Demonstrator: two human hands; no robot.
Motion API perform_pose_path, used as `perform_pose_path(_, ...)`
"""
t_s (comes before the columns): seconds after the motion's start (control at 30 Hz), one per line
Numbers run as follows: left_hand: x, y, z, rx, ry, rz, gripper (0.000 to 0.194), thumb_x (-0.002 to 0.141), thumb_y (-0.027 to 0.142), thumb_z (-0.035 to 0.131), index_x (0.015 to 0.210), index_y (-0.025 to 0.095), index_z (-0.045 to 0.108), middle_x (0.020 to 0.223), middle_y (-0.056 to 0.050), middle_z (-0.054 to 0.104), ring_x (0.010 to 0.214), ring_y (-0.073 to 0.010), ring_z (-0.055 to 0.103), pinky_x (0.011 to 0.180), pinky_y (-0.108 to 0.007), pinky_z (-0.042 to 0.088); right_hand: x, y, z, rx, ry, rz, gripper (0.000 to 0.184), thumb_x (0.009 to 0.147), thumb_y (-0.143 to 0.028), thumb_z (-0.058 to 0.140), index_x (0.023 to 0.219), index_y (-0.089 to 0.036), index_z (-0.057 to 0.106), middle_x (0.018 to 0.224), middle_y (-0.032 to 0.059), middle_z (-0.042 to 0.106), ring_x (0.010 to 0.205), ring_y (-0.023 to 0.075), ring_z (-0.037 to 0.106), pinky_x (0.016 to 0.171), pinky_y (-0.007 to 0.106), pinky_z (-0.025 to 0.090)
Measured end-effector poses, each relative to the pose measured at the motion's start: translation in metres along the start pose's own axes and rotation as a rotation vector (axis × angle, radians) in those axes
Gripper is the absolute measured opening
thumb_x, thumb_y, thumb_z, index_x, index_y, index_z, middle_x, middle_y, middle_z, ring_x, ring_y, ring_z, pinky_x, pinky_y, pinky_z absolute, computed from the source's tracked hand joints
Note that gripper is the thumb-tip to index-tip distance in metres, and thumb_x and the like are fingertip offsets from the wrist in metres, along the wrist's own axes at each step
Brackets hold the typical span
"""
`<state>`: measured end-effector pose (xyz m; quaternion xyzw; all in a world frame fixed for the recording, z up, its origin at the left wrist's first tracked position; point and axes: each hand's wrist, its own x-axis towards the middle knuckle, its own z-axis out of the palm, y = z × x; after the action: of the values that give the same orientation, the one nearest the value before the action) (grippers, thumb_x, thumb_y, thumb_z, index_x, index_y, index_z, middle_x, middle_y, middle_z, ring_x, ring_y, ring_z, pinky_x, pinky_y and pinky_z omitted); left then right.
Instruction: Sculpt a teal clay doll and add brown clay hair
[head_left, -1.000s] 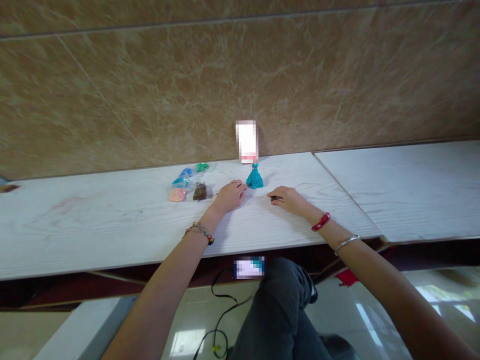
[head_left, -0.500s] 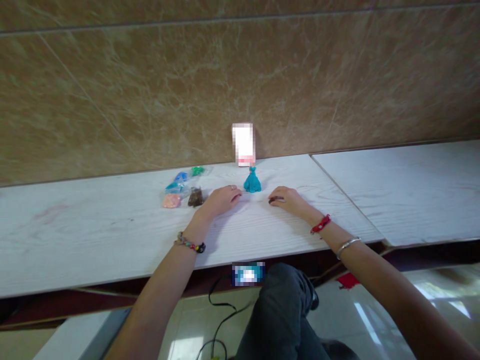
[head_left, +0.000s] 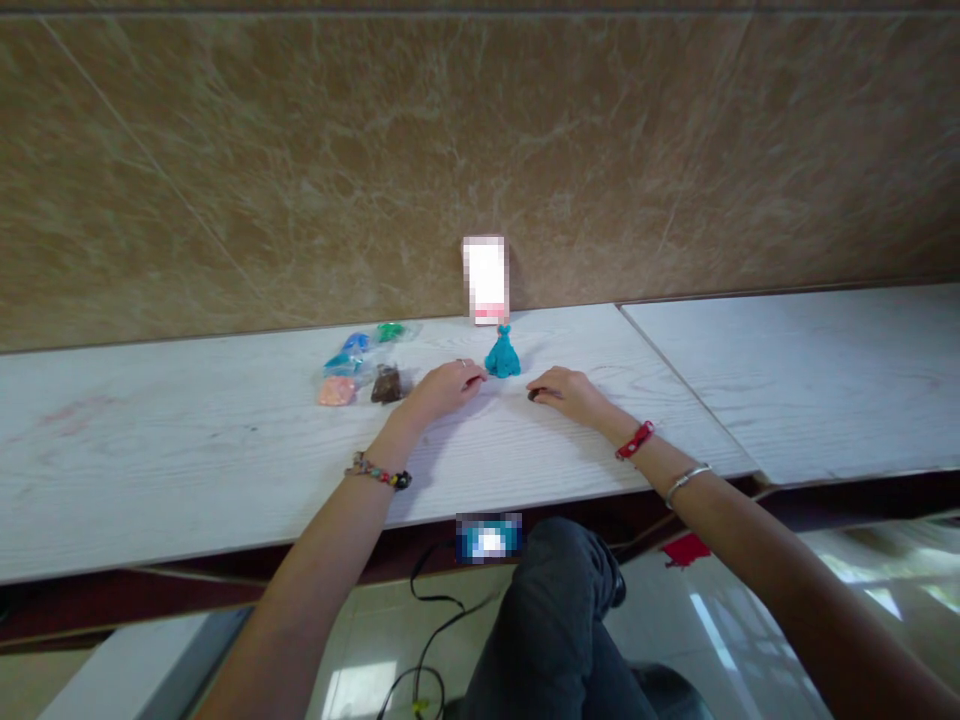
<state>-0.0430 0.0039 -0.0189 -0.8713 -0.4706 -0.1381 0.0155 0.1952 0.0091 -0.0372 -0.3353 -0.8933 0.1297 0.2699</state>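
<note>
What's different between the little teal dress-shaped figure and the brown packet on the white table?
The teal figure flares out like a gown, while the brown packet is a squat lump. The figure shows no wrapping; the packet is in clear plastic. The figure sits between the two hands, just beyond them, whereas the packet lies to the left of the left hand. Both rest on the white table.

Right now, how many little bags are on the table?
5: green bag at the back; blue bag and teal bag overlapping to its left; pink bag in front of them; brown bag nearest the left hand. Overlap may hide more.
</note>
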Motion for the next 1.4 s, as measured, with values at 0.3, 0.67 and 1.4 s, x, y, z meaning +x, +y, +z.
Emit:
perform_pose_path(0.3,0.003,0.01,0.001,-0.403,0.019,-0.043,0.027,0.082,0.03,0.041,0.087,0.014,0.062,0.081,-0.004,0.065,0.073,-0.0128,0.056,0.069,-0.025,0.043,0.02,-0.023,0.014,0.029,0.095,0.041,0.014,0.071,-0.017,0.062,0.085,-0.017,0.064,0.083,0.0046,0.066,0.077,0.0157,0.058,0.072,0.03,0.044)
perform_pose_path(0.67,0.005,0.008,0.005,-0.767,-0.048,-0.158,0.038,0.079,0.044,0.042,0.079,0.011,0.062,0.061,0.001,0.052,0.059,-0.01,0.044,0.056,-0.023,0.035,0.026,-0.028,0.026,0.031,0.272,0.019,0.007,0.078,-0.023,0.055,0.082,-0.019,0.059,0.08,0.0045,0.062,0.078,0.0171,0.055,0.074,0.031,0.043)
perform_pose_path(1.4,0.004,0.026,0.002,-0.922,-0.018,-0.244,0.026,0.07,0.038,0.05,0.065,0.013,0.054,0.055,0.004,0.041,0.053,-0.0079,0.036,0.05,-0.022,0.026,0.029,-0.028,0.032,-0.163,0.337,-0.114,0.007,0.075,-0.015,0.055,0.076,-0.018,0.061,0.078,0.0049,0.06,0.076,0.017,0.052,0.069,0.03,0.041)
